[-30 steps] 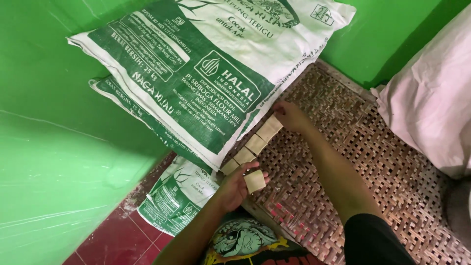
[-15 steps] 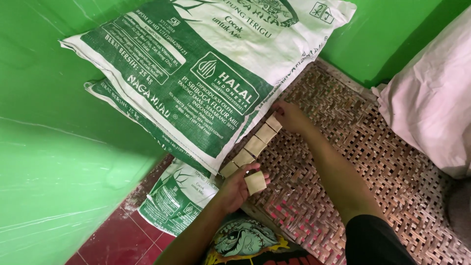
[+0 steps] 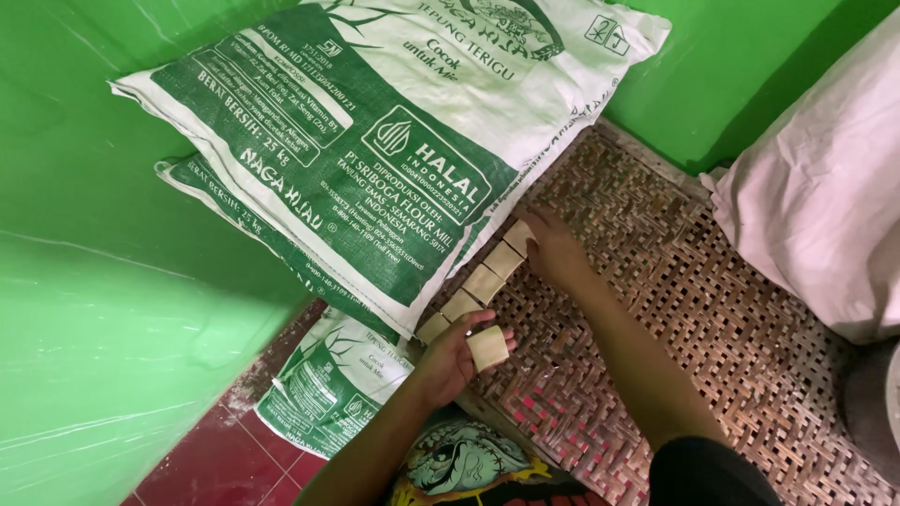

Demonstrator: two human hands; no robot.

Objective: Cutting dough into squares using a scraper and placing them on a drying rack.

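Observation:
My left hand (image 3: 452,359) holds a small pale square block (image 3: 488,348) just above a woven bamboo mat (image 3: 675,281). A short row of the same pale blocks (image 3: 482,283) lies on the mat along the edge of a big green and white sack (image 3: 375,141). My right hand (image 3: 555,249) rests flat on the far end of that row, its fingers touching the last block. Both forearms reach in from the bottom of the view.
A second green and white sack (image 3: 328,384) lies under the first, by a green wall (image 3: 84,309) and red floor tiles (image 3: 216,459). A pale cloth bundle (image 3: 825,197) sits at the right. Printed cloth (image 3: 459,468) lies at the bottom.
The camera view has shifted slightly. Both hands stay at the row of blocks, the left still holding its block.

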